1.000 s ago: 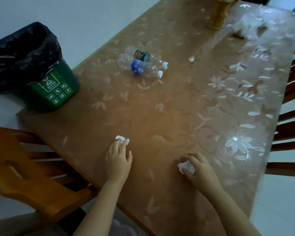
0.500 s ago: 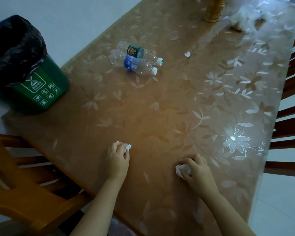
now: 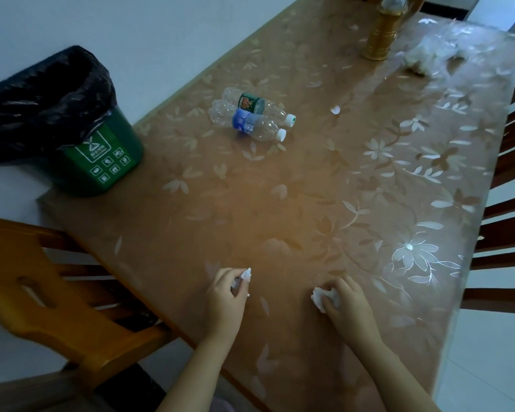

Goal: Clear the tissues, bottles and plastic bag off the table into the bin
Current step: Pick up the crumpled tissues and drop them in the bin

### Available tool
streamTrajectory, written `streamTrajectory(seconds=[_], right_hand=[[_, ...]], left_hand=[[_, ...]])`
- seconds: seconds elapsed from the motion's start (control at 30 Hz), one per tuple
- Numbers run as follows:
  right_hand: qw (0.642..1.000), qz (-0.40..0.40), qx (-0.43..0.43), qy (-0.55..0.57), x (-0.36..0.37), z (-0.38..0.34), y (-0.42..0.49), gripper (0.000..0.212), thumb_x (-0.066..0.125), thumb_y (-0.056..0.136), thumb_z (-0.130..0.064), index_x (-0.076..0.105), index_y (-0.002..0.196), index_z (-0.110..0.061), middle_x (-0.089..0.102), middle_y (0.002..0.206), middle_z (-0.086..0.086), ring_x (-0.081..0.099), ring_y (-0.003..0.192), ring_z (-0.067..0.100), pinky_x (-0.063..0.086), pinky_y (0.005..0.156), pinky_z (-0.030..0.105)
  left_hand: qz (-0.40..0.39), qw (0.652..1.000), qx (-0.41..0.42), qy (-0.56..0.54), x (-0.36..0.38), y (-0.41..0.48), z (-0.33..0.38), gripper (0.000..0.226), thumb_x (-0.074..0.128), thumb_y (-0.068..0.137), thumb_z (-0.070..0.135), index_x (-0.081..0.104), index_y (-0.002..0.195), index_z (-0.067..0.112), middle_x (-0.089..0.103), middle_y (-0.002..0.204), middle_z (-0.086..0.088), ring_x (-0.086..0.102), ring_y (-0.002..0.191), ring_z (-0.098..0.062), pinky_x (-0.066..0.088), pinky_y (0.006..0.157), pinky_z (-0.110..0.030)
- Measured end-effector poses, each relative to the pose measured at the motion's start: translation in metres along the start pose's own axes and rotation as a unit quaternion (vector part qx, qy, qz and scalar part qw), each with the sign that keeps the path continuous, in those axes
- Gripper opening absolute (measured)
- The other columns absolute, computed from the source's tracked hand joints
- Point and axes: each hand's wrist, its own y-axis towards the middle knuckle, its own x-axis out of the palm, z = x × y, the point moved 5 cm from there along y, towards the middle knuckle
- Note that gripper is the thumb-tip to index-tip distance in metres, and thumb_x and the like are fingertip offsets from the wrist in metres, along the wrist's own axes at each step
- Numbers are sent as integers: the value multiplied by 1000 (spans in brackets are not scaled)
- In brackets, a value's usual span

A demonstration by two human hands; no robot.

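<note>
A long brown desk (image 3: 280, 203) with a glossy, flower-printed cover runs away from the viewer beside a pale wall. Close to the near edge, the left hand (image 3: 225, 295) pinches a small crumpled white tissue (image 3: 246, 275) in its curled fingertips. The right hand (image 3: 347, 304), just beside it, has its fingers curled round a larger wad of white tissue (image 3: 318, 298) that is resting on the desk.

A wide bare stretch of desk lies between the hands and two clear plastic bottles, one green-labelled (image 3: 256, 104) and one blue-labelled (image 3: 250, 123). They lie on their sides, touching, nearer the left edge. A tiny white scrap (image 3: 335, 110) sits to their right. A crumpled clear plastic bag (image 3: 434, 52) lies at the far right, near a gold-coloured upright bottle (image 3: 381, 37).

The green bin (image 3: 101, 162) with a black liner (image 3: 42, 99) stands just off the desk's left corner, its mouth open. An orange wooden chair (image 3: 42, 292) crowds the near-left edge, and dark wooden chairs (image 3: 512, 203) line the right edge.
</note>
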Motion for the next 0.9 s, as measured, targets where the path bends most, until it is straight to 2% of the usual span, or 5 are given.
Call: streamTrajectory(seconds=[0.23, 0.43, 0.57, 0.73, 0.9], right_hand=[[997, 28, -47, 48, -11, -52, -8, 15, 70, 76, -8, 59, 75, -19, 56, 77, -3, 53, 75, 16, 37, 62, 21], [985, 55, -123, 107, -19, -144, -6, 25, 69, 76, -6, 54, 79, -26, 52, 76, -13, 53, 74, 1, 36, 64, 5], [970, 46, -173, 165, -12, -216, -7, 8, 63, 75, -22, 55, 74, -25, 56, 75, -11, 53, 76, -5, 36, 61, 4], [951, 33, -229, 202, 12, -309, -15, 14, 68, 78, -9, 60, 77, -20, 59, 77, -7, 54, 76, 0, 38, 61, 8], [929, 27, -296, 222, 35, -397, -32, 33, 67, 78, -6, 53, 75, -37, 58, 79, -11, 53, 78, -2, 37, 64, 6]], left_hand=[[51, 997, -2, -59, -44, -19, 37, 15, 61, 86, 5, 64, 83, 19, 62, 85, 4, 60, 73, -5, 49, 58, -16], [114, 989, 38, -88, -116, -28, 68, 10, 60, 86, 3, 65, 88, 11, 62, 85, 1, 60, 76, -4, 44, 57, -6], [170, 978, 68, -100, -174, -27, 72, 9, 58, 85, 14, 66, 89, 12, 63, 83, 1, 61, 72, -7, 45, 57, -7], [250, 959, 110, -70, -254, -22, 68, 18, 58, 84, 19, 66, 90, 5, 65, 84, -4, 60, 80, -2, 44, 58, -4], [285, 948, 130, -57, -325, -12, 47, 11, 57, 83, 19, 64, 91, 14, 65, 83, 1, 59, 81, 1, 44, 58, -3]])
